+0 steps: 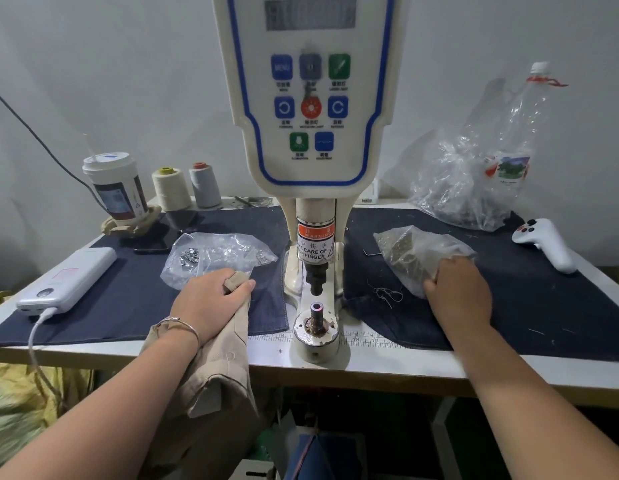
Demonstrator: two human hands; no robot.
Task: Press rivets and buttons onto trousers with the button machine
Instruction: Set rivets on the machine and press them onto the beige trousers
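Beige trousers (211, 382) hang off the front edge of the table (387, 368), bunched up and gripped by the left hand (211, 299) — its fingers (237, 287) are curled tight round a fold of the cloth, a tan loop of it poking out between them. That hand sits on the dark denim mat (135, 299), touching the near edge of a clear bag of silver buttons (211, 254). Right hand (457, 292) lies knuckles-up on the other side of the machine, fingertips pushed into the mouth of a small bag of brownish rivets (415, 251); they are hidden by the plastic, so I cannot tell whether they are pinching anything or lying loose. Between the two hands stands the button machine (311, 98) — white column, blue-edged control panel, orange warning label above the punch (316, 282). Lower die (316, 315) stands bare, a gap between it and the punch above. Trousers are left of the die, not under it. Further out: a white power bank (69, 278) with cable at far left, a lidded paper cup (115, 185), two thread cones (187, 187) against the wall, a bigger crumpled plastic bag (471, 181) back right, and a white controller (547, 244) at the right edge of the mat.
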